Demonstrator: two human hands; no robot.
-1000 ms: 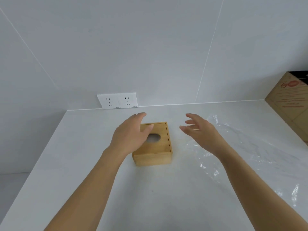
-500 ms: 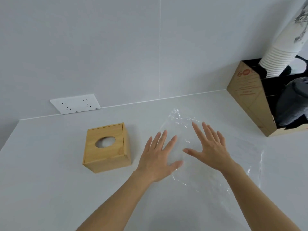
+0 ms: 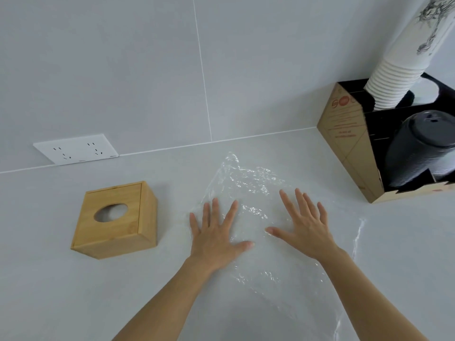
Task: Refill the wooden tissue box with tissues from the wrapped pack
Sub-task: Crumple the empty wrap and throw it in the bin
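On the counter right of the wooden tissue box, I have my left hand and right hand flat, fingers spread, on the clear wrapper. Tissues aren't visible; next I'd judge gathering this film.

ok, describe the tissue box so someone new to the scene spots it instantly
On the pale grey countertop, look below the white double wall socket, left of the left hand. The wooden tissue box is a squat cube with an oval hole in its top, the only wooden thing there, clear of the crinkled clear plastic wrap.
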